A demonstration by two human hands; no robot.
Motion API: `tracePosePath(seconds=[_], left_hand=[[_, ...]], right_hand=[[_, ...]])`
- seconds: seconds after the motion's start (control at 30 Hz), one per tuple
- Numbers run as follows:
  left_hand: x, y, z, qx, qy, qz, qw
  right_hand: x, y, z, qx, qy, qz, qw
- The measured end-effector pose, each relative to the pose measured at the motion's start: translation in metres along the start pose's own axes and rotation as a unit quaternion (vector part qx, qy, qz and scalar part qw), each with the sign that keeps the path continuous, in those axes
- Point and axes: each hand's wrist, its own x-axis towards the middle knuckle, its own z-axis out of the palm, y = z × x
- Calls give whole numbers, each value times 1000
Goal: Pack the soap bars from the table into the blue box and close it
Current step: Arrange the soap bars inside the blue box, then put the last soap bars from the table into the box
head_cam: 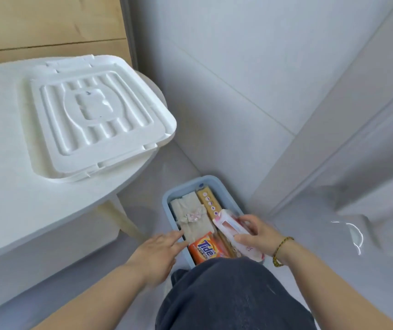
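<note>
Nearly there, by the look of it: your right hand [250, 231] has a closed grip on a pink-and-white soap bar [234, 234], fingers wrapped over its top and thumb under its near end, and it is tilted over the right side of the box [224, 189], not yet lying flat.

Your left hand [161, 248] has no grip on anything. Its fingers are stretched out loose, tips touching the near-left rim of the box and the edge of the beige bar [192, 215], as if steadying things.

Inside the box, to the left of your right-hand grip, the beige bar lies along the left wall. Just beyond that grip a yellow bar [208, 201] runs toward the far end. Below and to the left of it the orange Tide bar [206, 247] sits at the near end. Your knee [233, 294] hides the nearest part of the box, so you cannot tell what lies there.

What is left, I judge: set the pink bar down into the gap on the right, then close the box. The white lid [100, 125] is well away from both hands, up on the desk [5, 186], flat and untouched. No other soap shows on the desk, so this may be the last bar.
</note>
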Motion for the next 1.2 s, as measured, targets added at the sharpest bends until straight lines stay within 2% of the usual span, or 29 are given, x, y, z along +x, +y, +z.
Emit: tracePosePath(seconds=[0.1,0.23,0.4,0.5,0.73,1.07,1.2], left_hand=[[15,-12,13,44,-60,1,997],[21,-25,26,45,-81,-3,996],[29,-28,25,54,-88,3,995],[29,-28,28,43,-93,-2,995],[27,-29,42,2,-88,-17,996],[24,-23,34,6,-80,-29,996],[16,-17,18,-6,-42,-37,998]], right_hand=[[28,25,22,14,-12,70,997],[52,38,35,8,-34,157,987],[66,41,24,-91,-114,199,969],[71,34,31,-95,-131,226,961],[75,41,58,-79,-57,187,977],[74,38,55,-43,-59,198,977],[55,21,40,-128,-16,153,980]])
